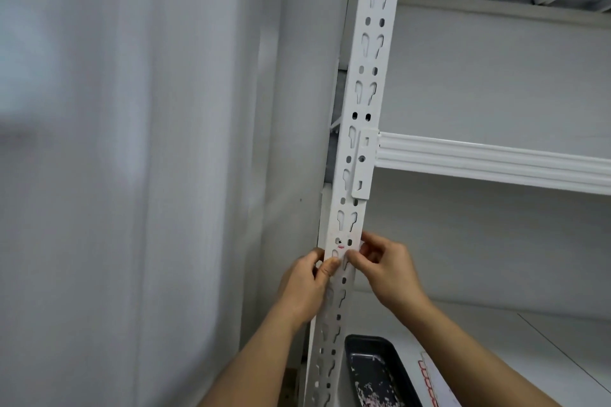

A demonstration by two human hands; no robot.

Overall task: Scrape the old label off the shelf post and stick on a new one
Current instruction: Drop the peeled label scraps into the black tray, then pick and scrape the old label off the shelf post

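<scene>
The white slotted shelf post [358,82] runs up the middle of the view. A white label [342,245] with a small red mark lies across the post's face, just above my hands. My left hand [305,287] grips the post from its left side, thumb pressed on the front below the label. My right hand [388,271] is at the post's right edge, thumb and forefinger pinching the label's right end there. How far the label wraps round the edge is hidden by the fingers.
A black tray [393,357] holding pale scraped bits sits on the lower shelf board right of the post. Beside it lies a white sheet with red printing [428,380]. A white shelf beam [496,158] crosses above. A pale wall [132,175] fills the left.
</scene>
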